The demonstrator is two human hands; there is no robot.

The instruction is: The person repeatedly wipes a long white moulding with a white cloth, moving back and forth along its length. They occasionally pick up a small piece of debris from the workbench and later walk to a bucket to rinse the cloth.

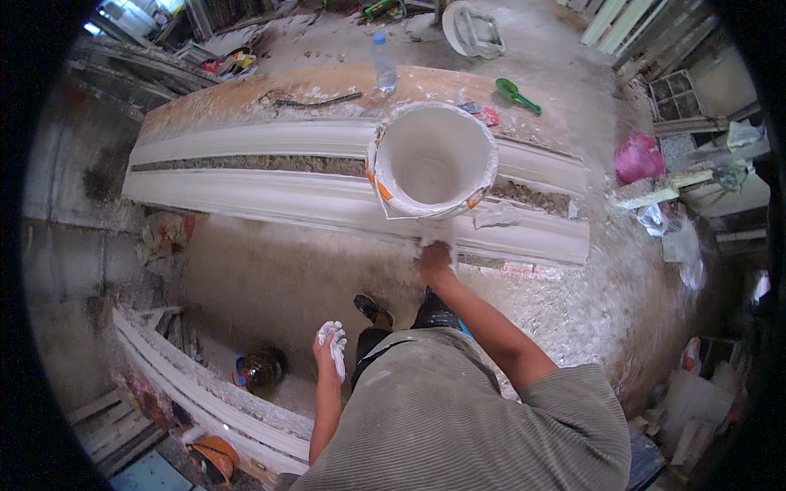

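Note:
A large white bucket (399,196) with orange marks on its side stands on the bench, its inside coated pale. Long white plaster mouldings (270,186) run across the bench on both sides of it. Below the bucket, my right hand (435,259) is at the front edge of the near moulding. Motion and white material smear its fingers, so I cannot see what it holds. My left hand (330,347) hangs lower, beside my body. White plaster coats its curled fingers, and whatever lies inside them is hidden.
On the bench's far side are a clear water bottle (384,65), a dark strip (319,101) and a green scoop (517,96). Another long moulding (213,409) lies at lower left, with a dark round container (260,368) near it. A pink bundle (639,158) sits at right.

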